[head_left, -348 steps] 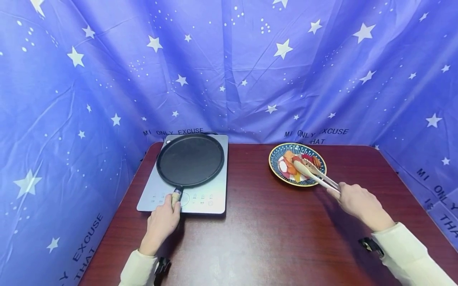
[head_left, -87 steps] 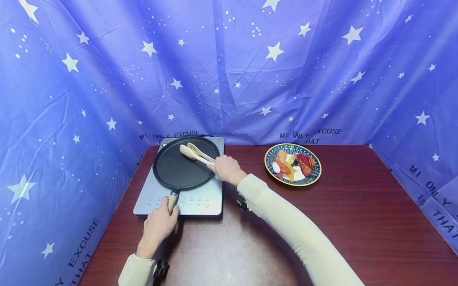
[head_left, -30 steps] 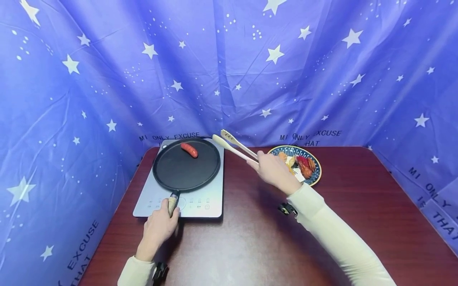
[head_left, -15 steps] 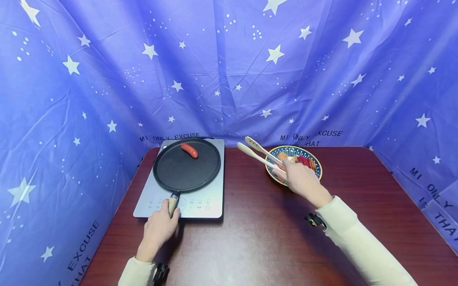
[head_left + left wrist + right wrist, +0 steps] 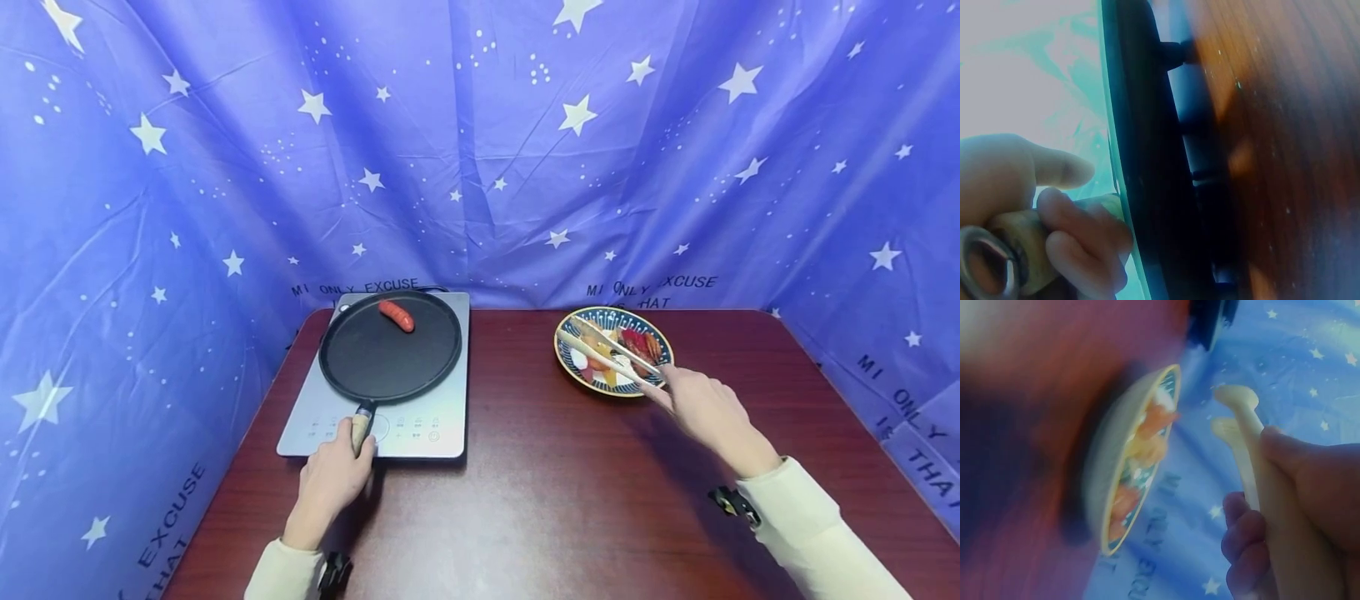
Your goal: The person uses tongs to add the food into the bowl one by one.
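My left hand (image 5: 335,477) grips the wooden handle (image 5: 362,425) of a flat black frying pan (image 5: 386,358), its fingers curled round it in the left wrist view. Near the pan's far rim lies one red sausage (image 5: 396,315). My right hand (image 5: 708,412) holds pale tongs (image 5: 611,354), whose tips are parted with nothing between them. They reach over a blue-patterned plate (image 5: 567,364) of mixed food pieces; in the right wrist view the tips stand apart from the food. Orange, yellow, white and dark red pieces show on the plate, partly hidden behind the tongs.
The pan sits on a silver induction cooker (image 5: 442,400) at the table's left. A dark red wooden table (image 5: 525,500) spans the front. Blue star-printed curtains (image 5: 480,167) hang close behind and at both sides.
The sausage came to lie in the pan, released from the tongs. Since then my right hand has drawn the tongs rightward, back over the plate. My left hand stays on the handle.
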The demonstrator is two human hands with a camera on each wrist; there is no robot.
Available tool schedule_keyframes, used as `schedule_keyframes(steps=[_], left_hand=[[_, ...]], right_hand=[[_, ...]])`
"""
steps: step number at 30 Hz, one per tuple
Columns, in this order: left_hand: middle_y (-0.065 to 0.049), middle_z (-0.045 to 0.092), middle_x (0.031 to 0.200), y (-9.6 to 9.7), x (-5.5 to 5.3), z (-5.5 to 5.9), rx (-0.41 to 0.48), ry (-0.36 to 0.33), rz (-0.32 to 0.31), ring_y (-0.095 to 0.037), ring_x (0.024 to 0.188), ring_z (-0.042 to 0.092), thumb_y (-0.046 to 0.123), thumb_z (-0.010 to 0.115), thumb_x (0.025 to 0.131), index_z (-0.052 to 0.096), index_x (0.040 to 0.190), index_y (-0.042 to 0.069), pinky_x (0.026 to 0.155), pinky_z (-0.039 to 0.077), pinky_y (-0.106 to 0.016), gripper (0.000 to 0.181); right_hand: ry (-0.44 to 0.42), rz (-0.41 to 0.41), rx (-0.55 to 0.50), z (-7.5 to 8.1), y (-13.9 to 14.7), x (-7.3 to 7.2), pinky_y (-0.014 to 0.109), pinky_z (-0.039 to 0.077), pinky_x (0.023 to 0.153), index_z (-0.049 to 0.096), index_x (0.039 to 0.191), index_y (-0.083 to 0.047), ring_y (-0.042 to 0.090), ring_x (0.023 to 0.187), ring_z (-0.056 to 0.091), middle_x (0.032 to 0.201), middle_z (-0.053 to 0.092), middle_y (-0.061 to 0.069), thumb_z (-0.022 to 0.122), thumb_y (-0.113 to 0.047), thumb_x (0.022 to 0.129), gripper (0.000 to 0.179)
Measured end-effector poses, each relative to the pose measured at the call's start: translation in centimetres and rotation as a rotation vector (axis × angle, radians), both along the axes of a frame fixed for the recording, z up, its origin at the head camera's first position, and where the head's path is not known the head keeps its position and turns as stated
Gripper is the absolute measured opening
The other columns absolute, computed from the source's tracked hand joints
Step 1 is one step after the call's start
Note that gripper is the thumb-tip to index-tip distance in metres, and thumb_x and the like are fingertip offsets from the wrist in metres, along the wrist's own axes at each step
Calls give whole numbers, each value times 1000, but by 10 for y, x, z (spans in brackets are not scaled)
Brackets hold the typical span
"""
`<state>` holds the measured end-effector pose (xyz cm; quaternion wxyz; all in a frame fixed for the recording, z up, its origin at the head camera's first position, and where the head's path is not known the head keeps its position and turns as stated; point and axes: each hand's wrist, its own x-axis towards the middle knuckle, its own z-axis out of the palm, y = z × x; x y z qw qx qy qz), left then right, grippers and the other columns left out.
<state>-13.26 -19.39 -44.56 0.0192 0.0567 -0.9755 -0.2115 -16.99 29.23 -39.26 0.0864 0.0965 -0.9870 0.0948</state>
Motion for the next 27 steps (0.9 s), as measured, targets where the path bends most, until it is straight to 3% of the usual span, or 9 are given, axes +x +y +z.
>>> schedule_keyframes(steps=[6, 12, 19, 27], left_hand=[[-21, 59, 74, -1, 0, 1, 0, 8, 3, -38, 64, 59, 34, 51, 91, 45, 125, 2, 53, 42, -49, 47], [-22, 59, 75, 0, 0, 1, -1, 6, -1, -38, 65, 59, 34, 51, 91, 45, 125, 2, 53, 42, -49, 47], [-20, 59, 74, 0, -1, 1, 3, 3, -6, -37, 64, 59, 34, 51, 91, 44, 125, 2, 53, 42, -48, 47], [-20, 59, 74, 0, -1, 0, 7, 3, -6, -36, 63, 59, 34, 51, 91, 45, 124, 1, 53, 42, -48, 47]], right_hand=[[2, -5, 22, -10, 16, 9, 46, 38, 44, 53, 87, -5, 31, 54, 53, 69, 54, 6, 55, -45, 92, 40], [32, 13, 51, -14, 26, 16, 46, 38, 43, 51, 84, -5, 33, 55, 54, 65, 49, 6, 61, -37, 91, 34], [-26, -3, 48, -11, 29, 21, 46, 40, 46, 55, 91, -5, 29, 56, 54, 69, 51, 5, 57, -41, 92, 36], [-52, -24, 95, -18, 33, 25, 49, 41, 47, 55, 98, -3, 33, 56, 54, 72, 50, 10, 57, -42, 92, 39]])
